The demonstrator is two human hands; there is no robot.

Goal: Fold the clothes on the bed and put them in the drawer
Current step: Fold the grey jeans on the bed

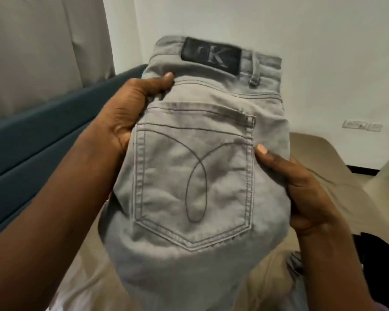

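At the centre of the view, raised above the bed point(350, 198): one pair of grey jeans point(195, 176), folded, seat side facing the camera. Left hand point(121, 113), at 9 to 10 o'clock of the garment: fingers closed on the denim, thumb point(164, 80) pressed flat on the front just below the waistband, the other fingers hidden behind the cloth. Forearm enters from 7 o'clock, wrist bent inward. Right hand point(301, 189), at 3 to 4 o'clock: fingers likewise gripping the side edge, thumb point(265, 153) laid on the front beside the pocket seam, the rest curled round the back. Forearm enters from 5 o'clock. Garment's long axis runs 12 to 6 o'clock; the waistband points to 12, the lower part hangs toward 6 and passes out of frame. Back pocket point(189, 171) with looped stitching sits centre; dark label patch point(211, 56) at 12 o'clock; belt loop point(255, 75) at 1 o'clock. Surroundings: teal headboard point(43, 131) at 9 o'clock, white wall point(301, 41) behind, wall socket point(362, 126) at 3 o'clock, dark garment point(380, 254) on the bed at 4 o'clock.
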